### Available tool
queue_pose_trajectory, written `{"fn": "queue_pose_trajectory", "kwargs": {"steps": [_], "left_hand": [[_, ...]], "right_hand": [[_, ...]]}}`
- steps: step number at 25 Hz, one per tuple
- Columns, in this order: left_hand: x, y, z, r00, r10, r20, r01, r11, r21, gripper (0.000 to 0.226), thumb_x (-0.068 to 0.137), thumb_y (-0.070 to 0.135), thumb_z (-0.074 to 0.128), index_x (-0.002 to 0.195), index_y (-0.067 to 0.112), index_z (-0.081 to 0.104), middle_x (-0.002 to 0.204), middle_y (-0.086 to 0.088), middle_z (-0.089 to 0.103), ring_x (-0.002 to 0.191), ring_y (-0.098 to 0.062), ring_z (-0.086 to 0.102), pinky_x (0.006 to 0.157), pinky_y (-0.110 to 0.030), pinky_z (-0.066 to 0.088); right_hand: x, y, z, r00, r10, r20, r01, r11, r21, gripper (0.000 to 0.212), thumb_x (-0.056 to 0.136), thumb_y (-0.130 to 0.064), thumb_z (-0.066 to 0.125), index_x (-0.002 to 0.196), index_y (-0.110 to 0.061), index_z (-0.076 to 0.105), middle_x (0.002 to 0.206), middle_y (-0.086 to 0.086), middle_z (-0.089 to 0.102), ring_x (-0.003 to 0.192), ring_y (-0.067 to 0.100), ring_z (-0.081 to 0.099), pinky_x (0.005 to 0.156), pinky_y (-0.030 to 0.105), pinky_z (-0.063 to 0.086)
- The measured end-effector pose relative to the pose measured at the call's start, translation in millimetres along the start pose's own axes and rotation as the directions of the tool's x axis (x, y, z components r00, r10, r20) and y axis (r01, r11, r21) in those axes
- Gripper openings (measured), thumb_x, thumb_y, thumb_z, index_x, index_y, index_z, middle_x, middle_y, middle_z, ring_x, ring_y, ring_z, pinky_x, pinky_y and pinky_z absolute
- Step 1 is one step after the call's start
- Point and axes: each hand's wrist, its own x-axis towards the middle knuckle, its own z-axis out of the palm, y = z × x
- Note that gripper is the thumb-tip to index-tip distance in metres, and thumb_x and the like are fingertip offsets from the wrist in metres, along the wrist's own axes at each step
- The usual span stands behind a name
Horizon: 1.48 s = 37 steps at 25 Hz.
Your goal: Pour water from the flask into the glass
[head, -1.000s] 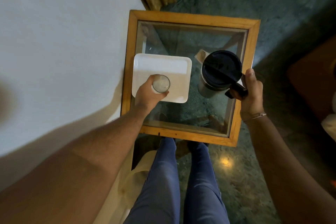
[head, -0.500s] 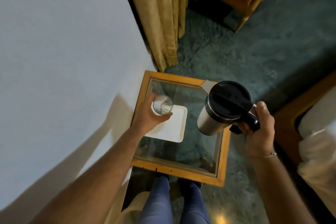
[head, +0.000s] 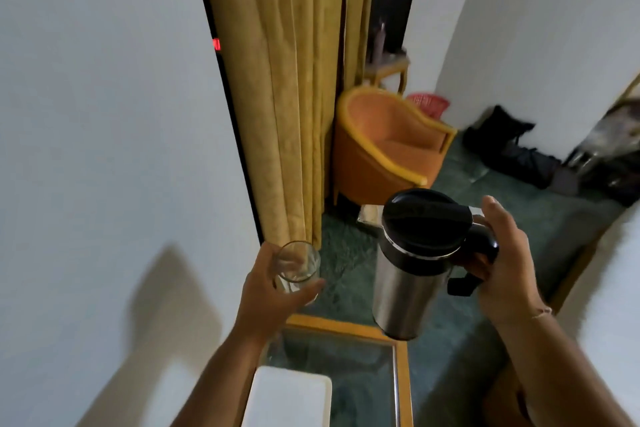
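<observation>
My left hand (head: 273, 291) grips a clear drinking glass (head: 296, 265), held upright in the air above the far left of the table; it looks empty. My right hand (head: 502, 263) holds the black handle of a steel flask (head: 408, 291) with a black lid, lifted off the table and roughly upright. The flask hangs to the right of the glass, a gap between them. No water is flowing.
Below is a glass-topped table with a wooden frame (head: 346, 324) carrying a white tray (head: 287, 399). A white wall stands at the left, a yellow curtain (head: 284, 97) behind the glass, an orange armchair (head: 391, 142) further back, dark bags (head: 512, 149) on the floor.
Both hands have risen: the glass came off the tray and the flask off the table, both now held in the air. The view tilted up from the table toward the room.
</observation>
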Motion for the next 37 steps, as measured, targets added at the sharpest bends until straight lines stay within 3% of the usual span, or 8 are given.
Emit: {"fn": "queue_pose_trajectory", "kwargs": {"steps": [4, 10, 13, 17, 21, 27, 32, 37], "left_hand": [[21, 101, -27, 0.98, 0.197, -0.027, -0.198, 0.977, -0.075, 0.065, 0.07, 0.084, 0.084, 0.107, 0.034, 0.064, 0.106, 0.031, 0.078, 0.103, -0.002, 0.08, 0.079, -0.01, 0.062], [33, 219, -46, 0.945, 0.322, 0.052, -0.319, 0.946, -0.06, 0.074, 0.05, 0.098, 0.081, 0.098, 0.046, 0.059, 0.103, 0.034, 0.079, 0.087, 0.0, 0.084, 0.061, -0.015, 0.064], [32, 250, -45, 0.93, 0.366, 0.042, -0.369, 0.926, 0.08, 0.08, 0.047, 0.104, 0.075, 0.102, 0.049, 0.056, 0.111, 0.044, 0.072, 0.084, -0.003, 0.083, 0.068, -0.029, 0.07], [29, 270, -42, 0.931, 0.364, 0.007, -0.364, 0.931, 0.033, 0.078, 0.051, 0.098, 0.08, 0.094, 0.037, 0.059, 0.094, 0.018, 0.084, 0.082, -0.011, 0.084, 0.073, -0.052, 0.072], [24, 278, -45, 0.933, 0.36, 0.022, -0.361, 0.932, 0.027, 0.076, 0.051, 0.1, 0.077, 0.093, 0.039, 0.058, 0.096, 0.025, 0.081, 0.075, -0.006, 0.084, 0.07, -0.047, 0.073], [23, 278, -51, 0.935, 0.352, 0.044, -0.353, 0.935, 0.036, 0.062, 0.06, 0.082, 0.09, 0.091, 0.039, 0.058, 0.097, 0.018, 0.083, 0.081, -0.004, 0.082, 0.075, -0.038, 0.072], [24, 282, -55, 0.933, 0.36, 0.021, -0.361, 0.933, 0.005, 0.061, 0.061, 0.08, 0.091, 0.092, 0.036, 0.061, 0.096, 0.015, 0.085, 0.082, -0.005, 0.084, 0.073, -0.036, 0.072], [30, 287, -62, 0.932, 0.362, 0.004, -0.362, 0.932, -0.013, 0.063, 0.059, 0.079, 0.092, 0.093, 0.036, 0.062, 0.099, 0.019, 0.084, 0.086, -0.002, 0.084, 0.071, -0.031, 0.072]], "right_hand": [[10, -118, 12, 0.997, -0.077, 0.027, 0.078, 0.997, -0.024, 0.05, 0.078, -0.069, 0.073, 0.081, -0.021, 0.085, 0.068, -0.004, 0.075, 0.057, 0.012, 0.068, 0.049, 0.023, 0.052], [1, -255, 31, 0.973, -0.218, 0.078, 0.225, 0.968, -0.109, 0.044, 0.083, -0.061, 0.068, 0.057, -0.026, 0.076, 0.052, -0.009, 0.064, 0.042, 0.005, 0.059, 0.041, 0.016, 0.047], [-5, -298, 39, 0.951, -0.276, 0.142, 0.301, 0.931, -0.205, 0.041, 0.085, -0.059, 0.065, 0.063, -0.026, 0.078, 0.058, -0.006, 0.066, 0.05, 0.01, 0.062, 0.049, 0.021, 0.051], [-8, -330, 54, 0.94, -0.29, 0.18, 0.332, 0.898, -0.289, 0.036, 0.086, -0.049, 0.064, 0.068, -0.019, 0.074, 0.065, 0.009, 0.059, 0.056, 0.025, 0.053, 0.051, 0.024, 0.046], [-7, -335, 70, 0.935, -0.27, 0.23, 0.349, 0.817, -0.459, 0.044, 0.087, -0.038, 0.063, 0.048, -0.019, 0.063, 0.051, 0.003, 0.048, 0.05, 0.021, 0.038, 0.05, 0.026, 0.033], [-4, -346, 95, 0.899, -0.356, 0.257, 0.423, 0.545, -0.724, 0.054, 0.086, -0.041, 0.061, 0.036, -0.021, 0.051, 0.037, -0.008, 0.044, 0.034, 0.01, 0.038, 0.043, 0.019, 0.038], [-4, -364, 118, 0.828, -0.388, 0.405, 0.534, 0.327, -0.779, 0.055, 0.091, -0.041, 0.059, 0.045, -0.019, 0.04, 0.034, -0.011, 0.034, 0.03, 0.005, 0.028, 0.039, 0.014, 0.03], [-7, -382, 139, 0.754, -0.427, 0.5, 0.606, 0.157, -0.78, 0.071, 0.096, -0.036, 0.059, 0.031, -0.019, 0.035, 0.028, -0.01, 0.026, 0.028, 0.01, 0.023, 0.035, 0.01, 0.019]]}}
